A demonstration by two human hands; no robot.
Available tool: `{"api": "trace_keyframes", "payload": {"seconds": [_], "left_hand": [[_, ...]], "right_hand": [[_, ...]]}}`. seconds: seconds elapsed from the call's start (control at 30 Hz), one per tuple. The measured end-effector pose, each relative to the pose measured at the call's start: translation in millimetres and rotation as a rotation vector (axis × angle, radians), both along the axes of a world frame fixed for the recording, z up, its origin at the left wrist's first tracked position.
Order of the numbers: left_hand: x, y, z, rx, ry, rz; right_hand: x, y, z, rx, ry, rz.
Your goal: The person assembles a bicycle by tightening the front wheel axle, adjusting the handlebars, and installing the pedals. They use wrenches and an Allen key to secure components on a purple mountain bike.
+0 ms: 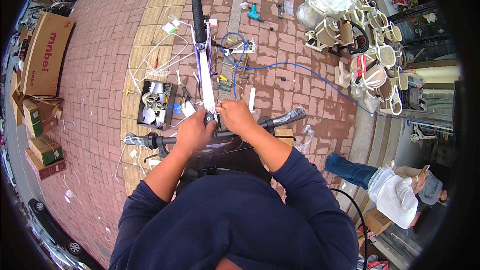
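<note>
A small bicycle stands in front of me, its white and purple frame (206,77) running away to a black-tyred wheel (199,20). Its black handlebar (225,134), with plastic film still around the grips, crosses close to my body. My left hand (195,131) is closed round the black stem (209,117) at the handlebar's middle. Just right of the stem, my right hand (237,116) has its fingers pinched together against the frame's near end. Whatever those fingers hold is too small to make out.
An open box of parts (167,112) sits left of the frame. Wrenches, packing strips and a teal power drill (254,13) lie about the brick paving. A blue hose (300,67) runs rightward. Child seats (372,70) are piled right; cartons (47,55) stand left. People (395,195) are at right.
</note>
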State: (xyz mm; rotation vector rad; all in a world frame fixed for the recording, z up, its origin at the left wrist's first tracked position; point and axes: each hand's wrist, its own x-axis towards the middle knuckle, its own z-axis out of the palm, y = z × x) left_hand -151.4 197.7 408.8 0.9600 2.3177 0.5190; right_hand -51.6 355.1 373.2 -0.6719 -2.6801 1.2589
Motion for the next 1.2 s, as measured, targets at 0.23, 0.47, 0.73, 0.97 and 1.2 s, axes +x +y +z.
{"api": "trace_keyframes", "payload": {"seconds": [0.23, 0.47, 0.73, 0.97, 1.2], "left_hand": [[-0.6, 0.8, 2.2, -0.024, -0.021, 0.0], [0.7, 1.1, -0.9, 0.004, 0.011, -0.006], [-1.5, 1.2, -4.0, 0.004, 0.018, 0.001], [-1.4, -3.1, -14.9, 0.073, 0.057, 0.013], [-3.1, -1.9, -13.7, 0.14, 0.076, -0.051]], "right_hand": [[3.6, 0.4, 4.2, -0.018, -0.01, 0.026], [5.8, 4.4, -1.3, -0.023, 0.035, 0.12], [17.0, -3.7, -7.9, 0.068, 0.112, 0.232], [2.8, -2.8, 0.5, 0.076, 0.023, 0.226], [-33.6, 7.9, 20.0, 0.092, -0.269, 0.223]]}}
